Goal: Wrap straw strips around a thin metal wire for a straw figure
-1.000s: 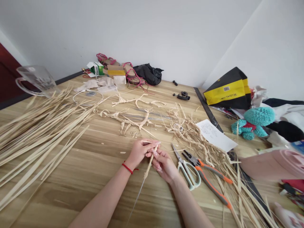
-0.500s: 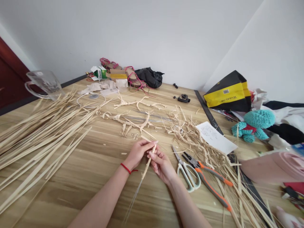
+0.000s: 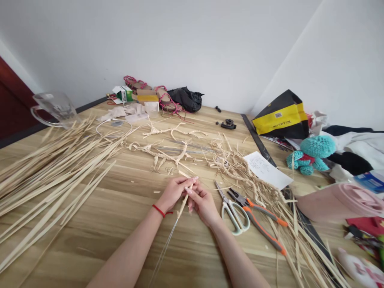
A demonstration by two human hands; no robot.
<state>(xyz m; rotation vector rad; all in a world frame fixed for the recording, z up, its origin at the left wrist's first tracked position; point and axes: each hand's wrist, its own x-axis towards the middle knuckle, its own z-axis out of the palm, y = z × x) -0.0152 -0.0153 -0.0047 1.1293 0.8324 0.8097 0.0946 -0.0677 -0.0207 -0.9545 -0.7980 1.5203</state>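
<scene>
Between my hands is a thin wire bundle (image 3: 181, 208) wrapped with pale straw, its bare wire ends trailing down toward me. My left hand (image 3: 172, 193) is closed, pinching the upper end of the wrapped part. With thumb and fingers, my right hand (image 3: 202, 202) grips the same wrapped piece just beside the left fingertips. A straw strip (image 3: 183, 175) sticks out beyond my left fingers. To the right of my right hand lie scissors (image 3: 234, 214) with pale handles and orange-grey pliers (image 3: 261, 218). Straw-wrapped branching figures (image 3: 162, 154) lie just beyond my hands.
Long straw strips (image 3: 60, 168) cover the left side, near a glass mug (image 3: 55, 110). A tangled straw heap (image 3: 240, 166) and a written paper (image 3: 268, 170) lie right. Farther right are a pink cup (image 3: 339, 202), a turquoise figure (image 3: 315, 148) and a black-yellow bag (image 3: 282, 116).
The view has shifted slightly, with things on the right now farther left. My right thumb and fingers have moved a little up and left along the wrapped piece; both hands keep hold.
</scene>
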